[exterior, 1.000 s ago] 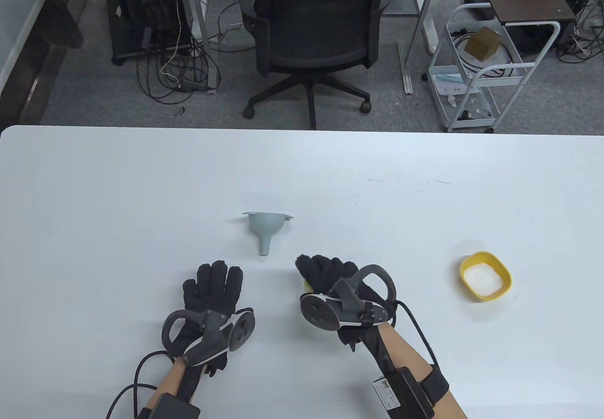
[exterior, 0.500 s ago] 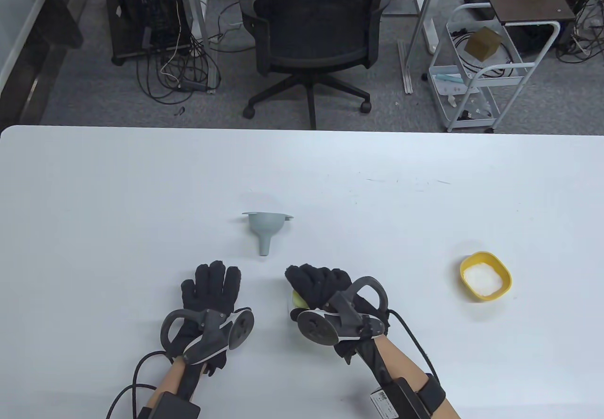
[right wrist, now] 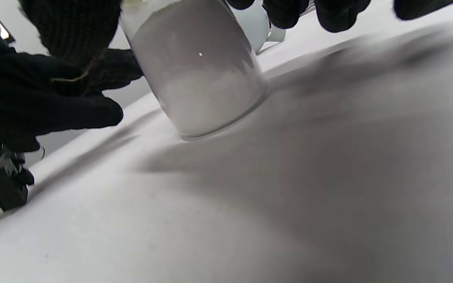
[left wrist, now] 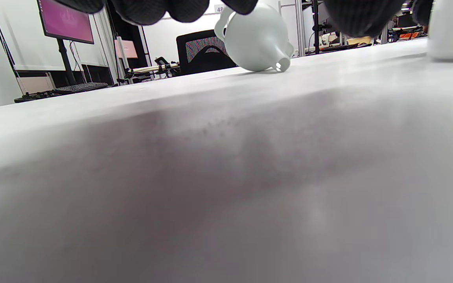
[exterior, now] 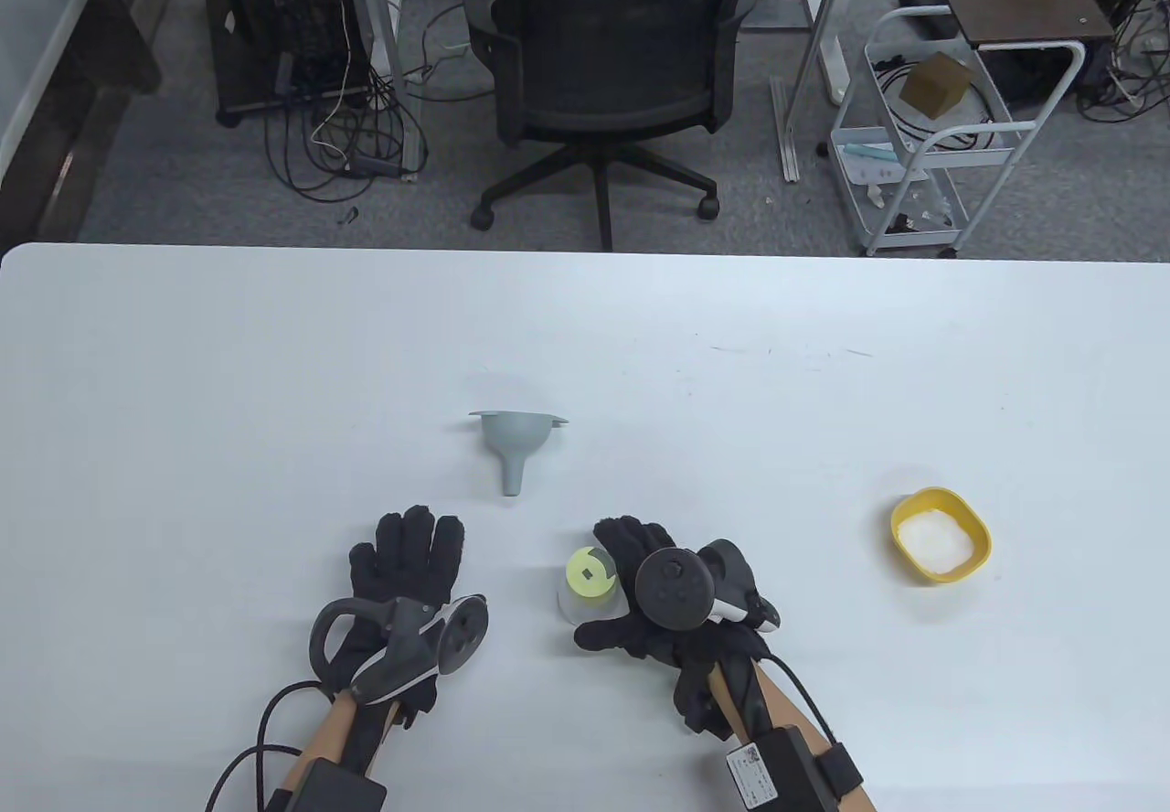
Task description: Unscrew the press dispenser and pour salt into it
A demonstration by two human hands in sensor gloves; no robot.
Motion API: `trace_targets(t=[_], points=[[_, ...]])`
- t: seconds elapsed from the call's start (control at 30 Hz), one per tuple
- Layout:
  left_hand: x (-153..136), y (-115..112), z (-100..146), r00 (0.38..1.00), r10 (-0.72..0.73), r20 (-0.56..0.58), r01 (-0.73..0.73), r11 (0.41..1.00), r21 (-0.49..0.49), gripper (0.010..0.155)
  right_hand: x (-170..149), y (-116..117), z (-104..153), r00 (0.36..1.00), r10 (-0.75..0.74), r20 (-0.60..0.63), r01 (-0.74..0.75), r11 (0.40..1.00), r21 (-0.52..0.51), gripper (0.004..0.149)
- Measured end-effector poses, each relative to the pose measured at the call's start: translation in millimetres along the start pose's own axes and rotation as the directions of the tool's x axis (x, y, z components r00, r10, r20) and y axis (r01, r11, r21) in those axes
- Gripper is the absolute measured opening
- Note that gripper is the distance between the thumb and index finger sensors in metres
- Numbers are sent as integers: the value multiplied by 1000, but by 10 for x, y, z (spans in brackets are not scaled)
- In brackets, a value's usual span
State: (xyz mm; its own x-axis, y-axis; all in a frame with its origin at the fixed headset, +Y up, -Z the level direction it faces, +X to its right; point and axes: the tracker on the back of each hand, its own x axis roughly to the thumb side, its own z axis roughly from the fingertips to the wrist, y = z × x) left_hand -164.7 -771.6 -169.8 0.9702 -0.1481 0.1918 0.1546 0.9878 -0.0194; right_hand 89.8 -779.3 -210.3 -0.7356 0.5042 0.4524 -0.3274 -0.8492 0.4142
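Observation:
The press dispenser (exterior: 590,585), a clear jar with a pale yellow-green top, stands upright on the white table (exterior: 274,373). My right hand (exterior: 640,588) curls around its right side, with the thumb at its near side and the fingers at its far side. In the right wrist view the jar (right wrist: 199,74) shows frosted, between my thumb and fingers. My left hand (exterior: 407,565) lies flat and open on the table to the left, holding nothing. A yellow bowl of salt (exterior: 940,536) sits at the right.
A grey funnel (exterior: 515,446) lies on its side just beyond my hands; it also shows in the left wrist view (left wrist: 256,39). An office chair (exterior: 603,53) and a white cart (exterior: 932,126) stand past the table's far edge.
My right hand has turned from over the dispenser's top to its right side, so the yellow-green top now shows. The dispenser has come slightly nearer. My left hand has barely moved.

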Motion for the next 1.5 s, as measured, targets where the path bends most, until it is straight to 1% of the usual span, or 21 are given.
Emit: trace_targets(t=[0.13,0.23,0.33,0.43,0.6,0.67,0.73,0.8,0.87,0.93,1.07,1.13,1.17,1.3,1.5], points=[[-4,-4,-5,1000,9,1,-9,1000,0,99,-19,68,-5,997,-70,-37,67,995,-72,104],[-5,-10,-9,1000,15,3,-15,1000,0,99,-22,90,-11,997,-59,-57,54,994,-96,96],[-7,-7,-12,1000,26,5,-26,1000,1,99,-22,97,-12,997,-42,-60,37,995,-96,92],[-1,1,-18,998,58,13,-57,998,-5,99,-16,97,-6,998,-23,-61,18,996,-90,91],[88,33,-19,992,107,73,-103,993,-54,99,-9,117,-2,997,16,-77,-22,996,-86,90],[136,86,-11,981,158,109,-150,986,-78,100,-6,126,-4,997,24,-79,-30,997,-77,91],[174,177,8,959,234,160,-221,970,-99,101,-7,124,0,996,23,-82,-29,997,-75,91],[216,289,24,923,332,197,-321,943,-84,102,-4,124,0,996,24,-83,-30,997,-74,91],[276,380,13,872,435,226,-425,900,-95,103,-2,123,1,996,25,-84,-31,997,-71,91],[392,466,-34,792,555,255,-540,831,-133,103,1,120,1,996,25,-85,-31,997,-70,91],[629,576,-150,709,644,288,-615,764,-193,103,2,120,4,996,27,-88,-33,997,-65,92],[739,619,-199,691,656,302,-629,753,-193,102,3,116,5,996,26,-89,-32,997,-66,92],[772,629,-215,695,655,298,-630,754,-188,101,2,116,5,996,26,-90,-32,997,-67,91],[836,646,-267,757,592,277,-576,804,-144,95,4,116,4,996,26,-90,-32,997,-64,92],[794,600,-271,773,573,271,-571,815,-94,89,6,117,2,996,27,-90,-33,997,-64,92]])
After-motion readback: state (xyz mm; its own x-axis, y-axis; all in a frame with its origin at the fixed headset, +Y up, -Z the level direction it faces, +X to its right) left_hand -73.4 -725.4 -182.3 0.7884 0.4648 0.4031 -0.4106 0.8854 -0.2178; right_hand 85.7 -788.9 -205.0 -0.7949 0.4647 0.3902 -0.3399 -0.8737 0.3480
